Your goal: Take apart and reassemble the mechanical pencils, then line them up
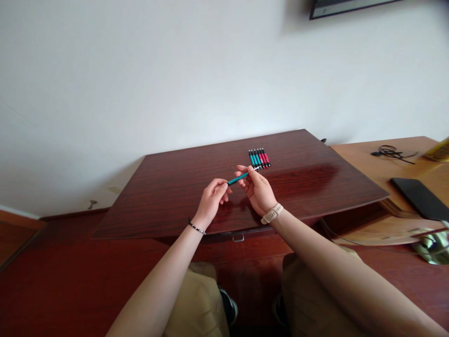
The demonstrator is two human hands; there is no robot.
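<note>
Looks like home room or small office. Dark red wooden desk [168, 196] with drawer handle [237, 238] stands against plain white wall [140, 70]. Lighter wooden table [386, 164] just beside it on right, holding black phone [419, 196] and tangled black cable [391, 152]. Row of teal and red pens [259, 158] on desk. Reddish floor [52, 281], skirting board at wall. Dark picture frame [343, 7] high on wall.

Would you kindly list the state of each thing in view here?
teal pen: held level above the desk by both hands.
left hand: pinching one pen end.
right hand: gripping the other end.
row of pens: lying side by side on dark desk.
phone: screen dark.
</note>
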